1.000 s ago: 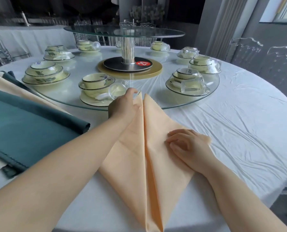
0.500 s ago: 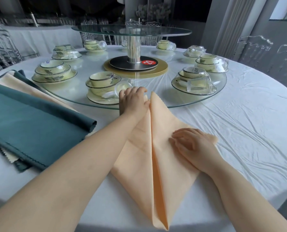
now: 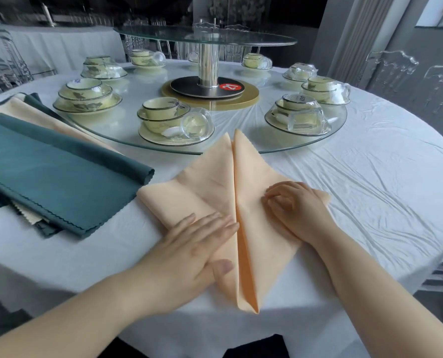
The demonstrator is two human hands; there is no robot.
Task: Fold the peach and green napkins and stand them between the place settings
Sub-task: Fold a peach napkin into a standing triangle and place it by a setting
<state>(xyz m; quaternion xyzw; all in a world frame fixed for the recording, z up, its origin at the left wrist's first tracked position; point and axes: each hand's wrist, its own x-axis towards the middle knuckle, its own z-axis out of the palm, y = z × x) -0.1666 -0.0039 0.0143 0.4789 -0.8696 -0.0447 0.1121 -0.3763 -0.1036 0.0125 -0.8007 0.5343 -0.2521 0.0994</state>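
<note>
Under both flat hands, peach napkin (image 3: 210, 182)

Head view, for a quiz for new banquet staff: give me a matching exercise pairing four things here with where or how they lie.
Things:
1. left hand
2. right hand
3. green napkin
4. red number tag

Places or states:
A. on the dark base of the centre stand
B. fingers bent, on the right flap of the peach napkin
C. fingers straight, flat on the left flap
D. folded, lying left of the peach napkin

Pairs: 1-C, 2-B, 3-D, 4-A.
</note>
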